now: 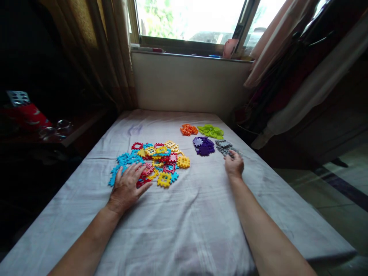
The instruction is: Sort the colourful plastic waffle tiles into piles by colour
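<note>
My left hand (126,188) lies with fingers spread on the left edge of a mixed pile of red, yellow and blue plastic pieces (163,158). Blue pieces (123,159) gather at that pile's left side. At the right, my right hand (234,164) has its fingers closed at the near edge of a grey heap (223,145); a grey piece shows at its fingertips. Left of the grey heap lies a purple heap (204,147) with one pale piece on top. Behind are an orange heap (189,129) and a green heap (211,131).
The pieces lie on a table with a wrinkled pale cloth (172,237). A dark side table with glasses (63,124) and a red item (27,117) stands at the left. Clothes (310,84) hang at the right, and a window sill (186,55) runs behind.
</note>
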`<state>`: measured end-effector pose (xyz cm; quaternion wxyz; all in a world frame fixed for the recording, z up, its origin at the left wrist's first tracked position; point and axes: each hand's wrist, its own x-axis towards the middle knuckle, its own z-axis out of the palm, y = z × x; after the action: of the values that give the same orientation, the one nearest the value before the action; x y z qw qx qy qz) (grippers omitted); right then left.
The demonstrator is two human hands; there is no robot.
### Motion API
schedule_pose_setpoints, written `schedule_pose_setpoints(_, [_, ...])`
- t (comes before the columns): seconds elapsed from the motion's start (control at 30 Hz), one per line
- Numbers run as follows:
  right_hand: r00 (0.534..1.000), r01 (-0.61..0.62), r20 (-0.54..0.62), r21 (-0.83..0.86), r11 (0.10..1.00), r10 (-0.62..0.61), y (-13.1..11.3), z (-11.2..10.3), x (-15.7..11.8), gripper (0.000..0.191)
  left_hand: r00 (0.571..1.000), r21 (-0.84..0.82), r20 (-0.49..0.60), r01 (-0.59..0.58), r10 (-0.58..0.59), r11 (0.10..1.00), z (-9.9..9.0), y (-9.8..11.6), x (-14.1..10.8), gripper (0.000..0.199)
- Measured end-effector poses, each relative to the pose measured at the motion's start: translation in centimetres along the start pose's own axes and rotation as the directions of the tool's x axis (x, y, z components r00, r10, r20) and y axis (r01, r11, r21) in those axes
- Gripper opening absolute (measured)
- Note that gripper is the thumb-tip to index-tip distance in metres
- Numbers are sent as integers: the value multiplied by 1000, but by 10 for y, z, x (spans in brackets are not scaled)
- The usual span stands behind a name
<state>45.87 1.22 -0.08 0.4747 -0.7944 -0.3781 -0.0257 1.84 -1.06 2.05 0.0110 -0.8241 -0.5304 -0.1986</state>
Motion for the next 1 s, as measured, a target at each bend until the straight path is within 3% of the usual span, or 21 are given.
schedule_pose_setpoints(0.03, [997, 6, 74, 51, 999, -10, -14, 2, -12, 38, 1000, 11, 28, 1, -2, 1000, 1, 0, -2, 69])
schedule_pose_setpoints(0.1, [953, 111, 260, 188, 976, -158, -45, 6, -41, 32, 997, 23, 82, 1, -3, 1000, 2, 0, -4, 75])
schedule_pose_setpoints(0.17, [847, 251, 393, 294, 922, -357, -76, 9, -74, 26, 995, 34, 95, 16, -20, 999, 3, 1, -4, 69])
schedule_pose_setpoints(0.3, [574, 522, 541, 337, 783, -615, -121, 8, -133, 19, 997, 77, 7, 81, -82, 994, 2, 0, -3, 54])
schedule_pose_setpoints(0.37, [489, 629, 574, 291, 721, -657, -132, 6, -153, 24, 996, 69, -33, 83, -81, 994, 2, -1, -3, 50])
schedule_pose_setpoints(0.43, [446, 698, 589, 242, 673, -674, -136, 4, -165, 32, 995, 45, -72, 67, -64, 997, 2, -2, -3, 48])
schedule_pose_setpoints(0.63, [423, 766, 527, 226, 602, -737, -126, 7, -172, 28, 971, -20, -235, 47, -51, 999, 1, -13, 0, 44])
schedule_pose_setpoints(0.7, [390, 784, 482, 273, 557, -785, -123, 9, -172, 21, 958, -30, -276, 75, -80, 997, -1, -20, 1, 43])
schedule_pose_setpoints(0.77, [400, 788, 402, 307, 533, -823, -123, 10, -172, 18, 950, -38, -293, 102, -109, 994, -3, -28, 2, 42])
schedule_pose_setpoints(0.87, [501, 756, 257, 335, 562, -826, -123, 11, -165, 25, 948, -41, -288, 129, -136, 991, -4, -36, 2, 40])
schedule_pose_setpoints(1.0, [698, 671, 95, 258, 695, -710, -105, 6, -134, 32, 950, -43, -278, 137, -144, 990, -3, -36, 1, 39])
